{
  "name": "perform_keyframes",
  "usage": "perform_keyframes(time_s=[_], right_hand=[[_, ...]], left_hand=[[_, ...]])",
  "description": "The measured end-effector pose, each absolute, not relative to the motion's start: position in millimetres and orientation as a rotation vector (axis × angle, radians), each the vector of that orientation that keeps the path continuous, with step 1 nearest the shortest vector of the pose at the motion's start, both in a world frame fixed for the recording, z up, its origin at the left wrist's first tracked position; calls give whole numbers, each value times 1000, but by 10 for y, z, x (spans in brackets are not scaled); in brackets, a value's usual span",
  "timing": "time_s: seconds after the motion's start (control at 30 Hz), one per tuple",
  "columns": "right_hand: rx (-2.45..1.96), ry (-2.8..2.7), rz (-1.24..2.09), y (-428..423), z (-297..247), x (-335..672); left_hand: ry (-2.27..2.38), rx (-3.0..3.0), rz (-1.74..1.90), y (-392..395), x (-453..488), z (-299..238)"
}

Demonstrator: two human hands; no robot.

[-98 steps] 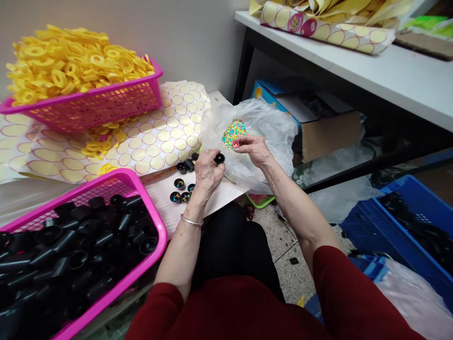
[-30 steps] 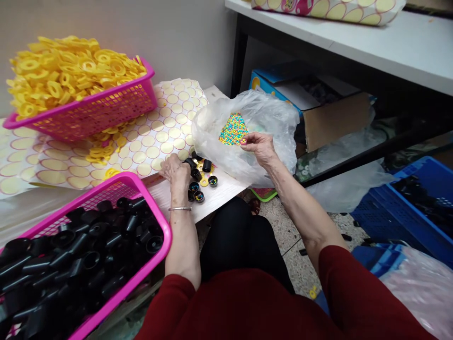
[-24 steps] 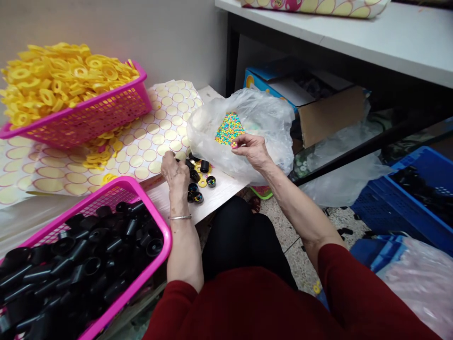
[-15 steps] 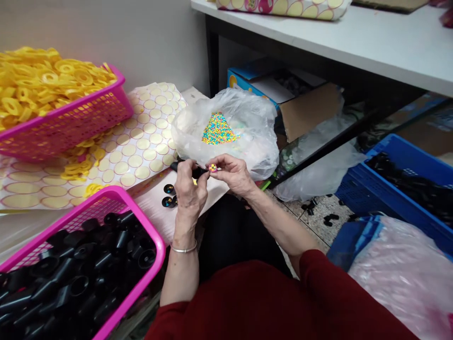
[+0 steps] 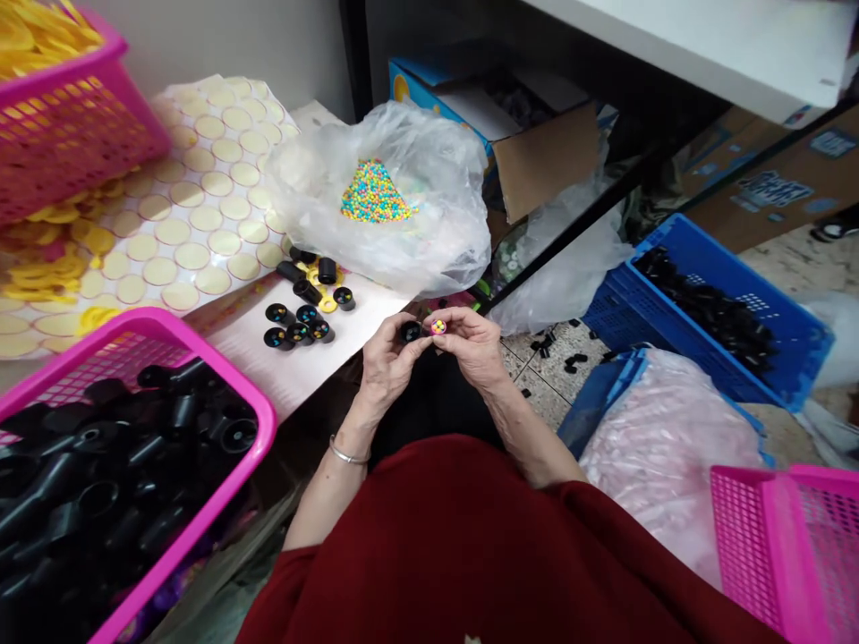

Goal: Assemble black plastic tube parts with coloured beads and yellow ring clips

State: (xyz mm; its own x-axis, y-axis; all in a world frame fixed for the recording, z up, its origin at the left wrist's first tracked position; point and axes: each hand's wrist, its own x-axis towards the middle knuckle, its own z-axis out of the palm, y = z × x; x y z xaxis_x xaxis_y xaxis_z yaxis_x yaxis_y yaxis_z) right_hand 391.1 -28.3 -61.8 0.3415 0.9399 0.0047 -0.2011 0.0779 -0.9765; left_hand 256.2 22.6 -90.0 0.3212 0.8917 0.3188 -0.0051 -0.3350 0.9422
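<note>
Pinching a pink cup (image 5: pixel 433 326) — colourful beads (image 5: pixel 439 327) inside — is the right hand (image 5: pixel 475 347).

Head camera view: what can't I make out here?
In the head view:
Black cup: sides partly covered by the left hand; inside too dark to read.
Pink piece: back hidden by its own front and the right hand.
Beads: too small to count.
Upper-left pink basket: cut off by the left edge.

the left hand (image 5: pixel 389 362) partly hides its black cup (image 5: pixel 410 332); the ring basket (image 5: pixel 138 121) is cut off
</note>
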Motion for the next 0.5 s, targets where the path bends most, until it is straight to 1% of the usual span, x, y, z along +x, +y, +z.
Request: perform_keyframes(time_s=[0.13, 0.23, 0.4, 0.5], right_hand=[[-1216, -945, 951, -441, -624, 3996], [-1204, -1184, 832, -500, -581, 4038], [-1376, -1729, 447, -524, -455, 4069], [-1530, -1991, 262, -531, -386, 4084]], left_hand=[[842, 1814, 1135, 146, 2507, -962], [826, 1940, 1146, 147, 2510, -921], [746, 2074, 1239, 140, 2585, -873], [737, 2090, 1205, 127, 2606, -902]])
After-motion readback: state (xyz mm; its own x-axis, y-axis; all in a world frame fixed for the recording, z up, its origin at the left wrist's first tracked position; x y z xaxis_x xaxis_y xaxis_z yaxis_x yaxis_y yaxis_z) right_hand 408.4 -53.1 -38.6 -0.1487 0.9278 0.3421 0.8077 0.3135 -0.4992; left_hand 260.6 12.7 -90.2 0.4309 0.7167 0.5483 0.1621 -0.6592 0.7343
